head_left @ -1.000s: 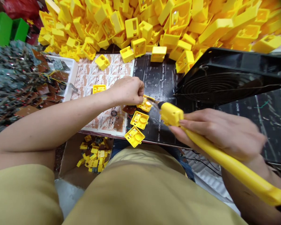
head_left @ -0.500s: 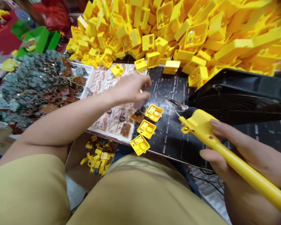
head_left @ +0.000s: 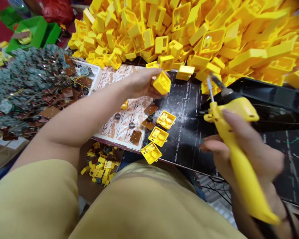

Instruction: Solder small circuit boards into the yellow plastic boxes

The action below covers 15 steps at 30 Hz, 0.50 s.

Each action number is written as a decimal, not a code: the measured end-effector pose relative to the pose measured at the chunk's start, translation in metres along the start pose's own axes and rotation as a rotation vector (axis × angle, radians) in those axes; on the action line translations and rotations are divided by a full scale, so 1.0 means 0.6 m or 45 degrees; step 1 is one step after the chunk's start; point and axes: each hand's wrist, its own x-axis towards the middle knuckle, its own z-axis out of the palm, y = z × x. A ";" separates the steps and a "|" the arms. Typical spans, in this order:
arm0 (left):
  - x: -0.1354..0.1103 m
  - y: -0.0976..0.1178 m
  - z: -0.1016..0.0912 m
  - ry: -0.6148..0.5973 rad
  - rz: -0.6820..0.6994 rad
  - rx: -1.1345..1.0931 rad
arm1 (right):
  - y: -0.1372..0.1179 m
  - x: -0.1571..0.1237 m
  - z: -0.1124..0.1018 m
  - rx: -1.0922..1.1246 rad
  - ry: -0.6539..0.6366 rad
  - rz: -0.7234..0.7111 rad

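Observation:
My left hand is closed on a yellow plastic housing, held above the bench near the foot of the heap. In my right hand is a yellow soldering iron, pistol-shaped, its metal tip and a thin feed tube pointing up and away. Between my hands, three open yellow housings lie in a slanting row: an upper one, a middle one and a lower one. Small brown circuit boards and round black parts lie to their left.
A large heap of yellow housings fills the back. A black fan-like frame stands at right. At left lie piled wired circuit boards and green bins. Below the bench edge, a cardboard box holds yellow pieces.
My left hand, empty before, now holds a yellow housing and has moved slightly up. The soldering iron has swung upward, its tip now pointing toward the heap.

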 end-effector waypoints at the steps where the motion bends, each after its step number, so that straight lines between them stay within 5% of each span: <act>1: -0.001 -0.004 0.017 -0.072 -0.031 -0.211 | -0.003 0.013 0.007 0.056 0.000 -0.085; 6: -0.010 -0.022 0.070 -0.082 -0.004 -0.589 | 0.000 0.079 0.052 0.131 0.059 -0.199; 9: -0.033 -0.019 0.090 -0.005 0.034 -0.641 | 0.000 0.114 0.076 0.093 -0.052 -0.157; 12: -0.062 -0.013 0.098 0.090 0.085 -0.543 | -0.016 0.145 0.095 0.060 -0.172 -0.055; 15: -0.088 -0.006 0.071 0.115 0.145 -0.184 | -0.035 0.171 0.106 0.055 -0.237 0.002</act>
